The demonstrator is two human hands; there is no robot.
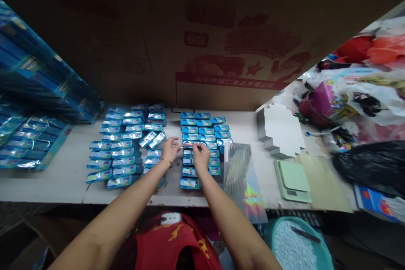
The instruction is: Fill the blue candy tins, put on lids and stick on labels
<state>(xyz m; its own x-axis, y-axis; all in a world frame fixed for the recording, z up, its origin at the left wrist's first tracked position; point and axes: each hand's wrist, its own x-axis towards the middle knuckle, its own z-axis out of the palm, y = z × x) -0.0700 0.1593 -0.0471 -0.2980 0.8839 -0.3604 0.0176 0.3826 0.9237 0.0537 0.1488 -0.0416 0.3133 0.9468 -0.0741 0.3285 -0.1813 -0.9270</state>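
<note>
My left hand [171,151], with a bracelet on its wrist, is closed in a pinch at the left edge of a group of small blue tins [207,138]. Close by on the right, my right hand [201,156] pinches over the same tins. A thin shiny strip [187,148] spans the gap between the fingertips; its exact kind is too small to make out. Some tins in this group have shiny tops, while those farther back show a dark oval. Right of my right hand lies a shiny rainbow-coloured sheet [242,177].
More blue tins [122,162] stand in rows at left, beside wrapped blue packs [31,143]. A large cardboard box [152,59] walls off the back. Rightward are white folded cartons [280,130], a green scale [292,181], bagged clutter, and a teal basin [325,249] of pale pellets below.
</note>
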